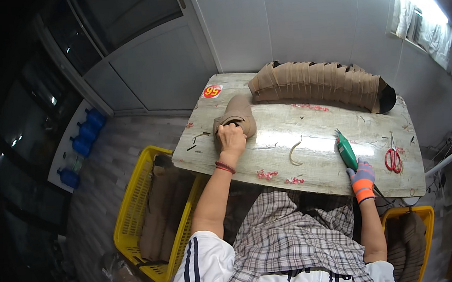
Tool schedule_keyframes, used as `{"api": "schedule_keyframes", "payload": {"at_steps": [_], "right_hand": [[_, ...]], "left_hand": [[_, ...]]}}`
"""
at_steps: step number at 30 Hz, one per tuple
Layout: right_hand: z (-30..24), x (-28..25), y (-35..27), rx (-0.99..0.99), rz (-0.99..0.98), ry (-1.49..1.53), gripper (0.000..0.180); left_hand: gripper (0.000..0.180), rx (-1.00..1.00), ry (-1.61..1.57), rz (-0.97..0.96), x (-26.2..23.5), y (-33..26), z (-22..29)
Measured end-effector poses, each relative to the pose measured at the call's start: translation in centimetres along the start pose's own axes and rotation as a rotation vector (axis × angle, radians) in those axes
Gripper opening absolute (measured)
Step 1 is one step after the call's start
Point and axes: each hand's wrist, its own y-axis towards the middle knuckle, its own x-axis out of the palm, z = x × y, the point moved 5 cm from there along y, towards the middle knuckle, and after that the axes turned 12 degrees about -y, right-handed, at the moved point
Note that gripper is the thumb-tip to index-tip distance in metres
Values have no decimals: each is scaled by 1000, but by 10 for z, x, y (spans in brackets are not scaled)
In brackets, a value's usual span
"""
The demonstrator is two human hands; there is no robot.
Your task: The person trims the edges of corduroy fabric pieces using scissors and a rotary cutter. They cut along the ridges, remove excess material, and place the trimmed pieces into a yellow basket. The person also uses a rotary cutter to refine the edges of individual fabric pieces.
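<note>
My bare left hand [232, 139], with a red bead bracelet at its wrist, grips a tan shoe upper [240, 110] at its opening. The upper rests on the left part of the table, toe pointing away from me. At the table's front right, my right hand [363, 177] wears a grey-purple and orange glove. Its thumb and fingers close around the rear end of a green handheld electric tool [346, 151] with a narrow pointed tip, which lies on the tabletop. A dark cord trails from beside that hand over the table edge.
A long row of nested tan uppers [311, 85] lines the table's [280, 161] back. Red-handled scissors [393, 159] lie right of the tool; a curved pale strip [293, 153] and dark scraps lie about. Yellow baskets [120, 216] with more uppers stand on both sides.
</note>
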Motion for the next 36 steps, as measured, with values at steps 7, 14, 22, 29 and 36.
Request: {"api": "schedule_keyframes", "payload": {"at_steps": [7, 14, 22, 29, 36], "right_hand": [[-16, 5, 13, -17, 47, 25, 79], [-9, -18, 31, 65, -246, 270, 67], [23, 5, 28, 82, -287, 776, 51], [22, -86, -55, -23, -13, 944, 50], [5, -170, -98, -414, 305, 493, 55]], "left_hand": [[25, -178, -501, 306, -31, -11, -43], [45, -441, -2188, 464, -86, -48, -52], [37, -717, -2726, 196, -56, -64, 25], [27, -1259, -2920, -110, 6, -69, 71], [24, -1380, -2728, -357, 40, -86, 81]]}}
